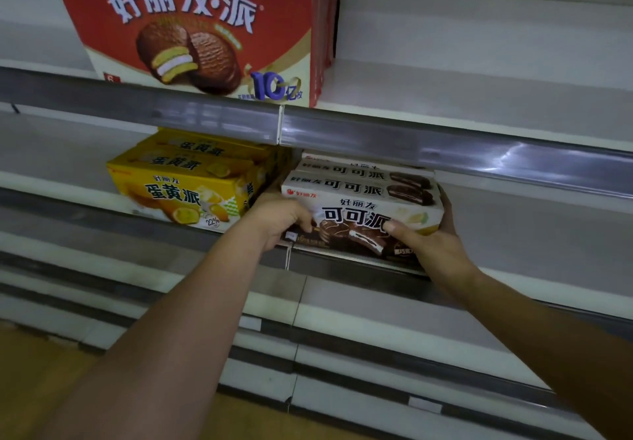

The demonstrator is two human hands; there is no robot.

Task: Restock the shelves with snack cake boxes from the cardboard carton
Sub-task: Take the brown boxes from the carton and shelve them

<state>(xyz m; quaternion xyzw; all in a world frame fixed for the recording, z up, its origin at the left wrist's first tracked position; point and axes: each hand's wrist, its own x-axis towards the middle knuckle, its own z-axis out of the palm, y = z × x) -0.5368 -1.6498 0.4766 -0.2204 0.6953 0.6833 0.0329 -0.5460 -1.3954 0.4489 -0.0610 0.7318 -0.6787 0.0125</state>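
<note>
A white and brown cocoa pie box [363, 215] stands at the front edge of the middle shelf [534, 213]. My left hand [281, 222] grips its left end and my right hand [433, 246] grips its right end, thumb on the front face. Behind it stand more boxes of the same kind [363, 174], in a row running back under the upper shelf. The cardboard carton is not in view.
Yellow egg-yolk pie boxes [185, 189] stand just left of the cocoa row. Large red pie boxes [191, 28] stand on the upper shelf [479, 97], above a grey price rail [376, 131]. Lower shelves [342, 330] run below. A wooden floor [41, 381] shows at bottom left.
</note>
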